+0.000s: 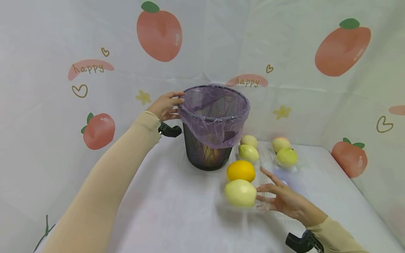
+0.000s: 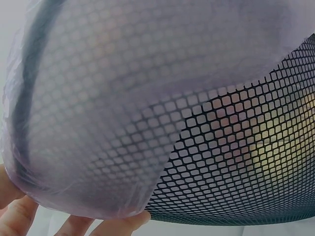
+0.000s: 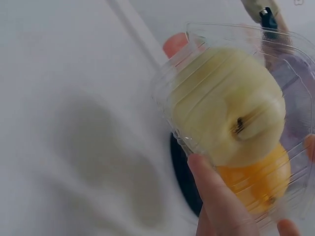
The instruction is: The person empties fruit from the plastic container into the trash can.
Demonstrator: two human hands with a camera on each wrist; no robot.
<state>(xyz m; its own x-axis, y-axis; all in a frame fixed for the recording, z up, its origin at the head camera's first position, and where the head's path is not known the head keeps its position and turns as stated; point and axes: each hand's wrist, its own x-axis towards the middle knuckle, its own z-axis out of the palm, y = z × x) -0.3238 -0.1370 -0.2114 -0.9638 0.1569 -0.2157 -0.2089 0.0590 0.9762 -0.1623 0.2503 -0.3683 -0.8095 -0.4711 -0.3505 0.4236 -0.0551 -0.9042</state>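
We rest our left hand [image 1: 165, 106] on the rim of the black mesh bin [image 1: 207, 154], fingers loosely laid over the purple liner [image 1: 212, 116] at its left edge; the left wrist view shows the fingertips [image 2: 120, 223] touching the folded-over liner. The bin stands on the white worktop [image 1: 164, 207]. Our right hand [image 1: 286, 200] is spread, its fingers against the clear plastic tray [image 1: 262, 165] just right of the bin. In the tray's near end lie a pale yellow apple [image 1: 240, 192] and, touching it behind, an orange [image 1: 241, 170]. Four more pale green fruits [image 1: 249, 153] lie farther back.
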